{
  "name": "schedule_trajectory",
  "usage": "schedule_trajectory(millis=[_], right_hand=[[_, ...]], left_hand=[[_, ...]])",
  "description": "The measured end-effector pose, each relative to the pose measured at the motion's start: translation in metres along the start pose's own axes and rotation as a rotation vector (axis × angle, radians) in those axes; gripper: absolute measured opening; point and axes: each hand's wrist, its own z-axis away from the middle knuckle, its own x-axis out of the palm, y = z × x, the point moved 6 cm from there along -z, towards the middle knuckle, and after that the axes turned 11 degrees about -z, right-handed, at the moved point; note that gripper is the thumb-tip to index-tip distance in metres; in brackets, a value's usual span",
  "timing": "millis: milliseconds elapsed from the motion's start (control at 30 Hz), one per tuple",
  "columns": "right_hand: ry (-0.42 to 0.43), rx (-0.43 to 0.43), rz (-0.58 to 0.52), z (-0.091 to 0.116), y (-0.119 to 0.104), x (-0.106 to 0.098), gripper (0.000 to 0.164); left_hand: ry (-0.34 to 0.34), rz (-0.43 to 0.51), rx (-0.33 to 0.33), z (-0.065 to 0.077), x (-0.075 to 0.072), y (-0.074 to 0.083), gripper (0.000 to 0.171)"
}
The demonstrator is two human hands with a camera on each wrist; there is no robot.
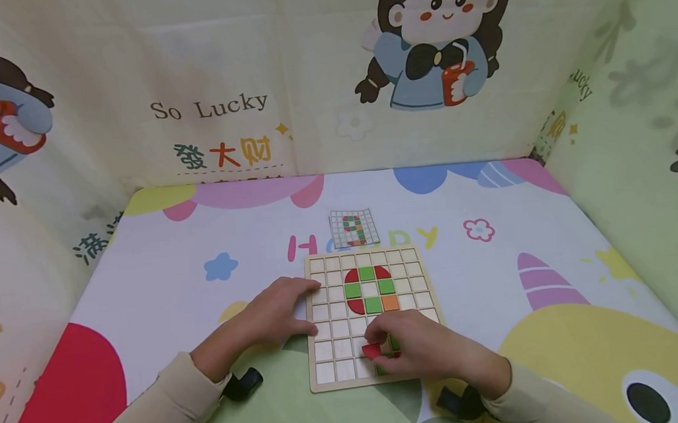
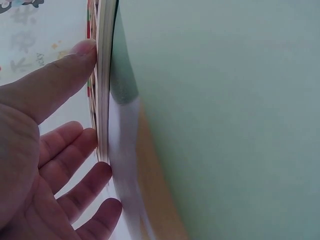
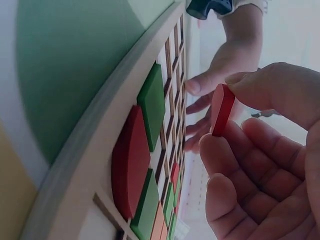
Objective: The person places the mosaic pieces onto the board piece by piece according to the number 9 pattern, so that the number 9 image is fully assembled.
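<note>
A wooden grid board (image 1: 312, 373) lies on the table, with red rounded, green square and orange square tiles in some cells. My left hand (image 1: 272, 310) touches the board's left edge with thumb and fingertips, fingers spread. Over the board's lower half, my right hand (image 1: 421, 344) pinches a red tile (image 3: 223, 110) between thumb and finger, raised off the grid. In the right wrist view, a green tile (image 3: 152, 105) and a red rounded tile (image 3: 132, 165) sit by the near rim. My right hand partly hides the lower tiles in the head view.
Behind the board lies a small card (image 1: 355, 228) printed with a grid and a coloured tile pattern. A colourful printed cloth (image 1: 159, 285) covers the table. Cream printed curtains (image 1: 316, 74) stand at the back and both sides.
</note>
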Motion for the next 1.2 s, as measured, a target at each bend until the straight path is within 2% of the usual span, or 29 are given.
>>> schedule_trajectory(millis=[267, 500, 1200], right_hand=[[-0.034, 0.008, 0.004, -0.003, -0.004, 0.005, 0.013], [-0.054, -0.016, 0.066, -0.005, -0.006, 0.01, 0.01], [-0.087, -0.013, 0.151, -0.008, -0.004, 0.022, 0.012]], left_hand=[[-0.002, 0.007, 0.002, -0.001, 0.0, -0.001, 0.076], [-0.001, 0.003, -0.005, 0.0, 0.0, -0.001, 0.076], [-0.001, -0.002, 0.006, 0.0, 0.0, -0.001, 0.077]])
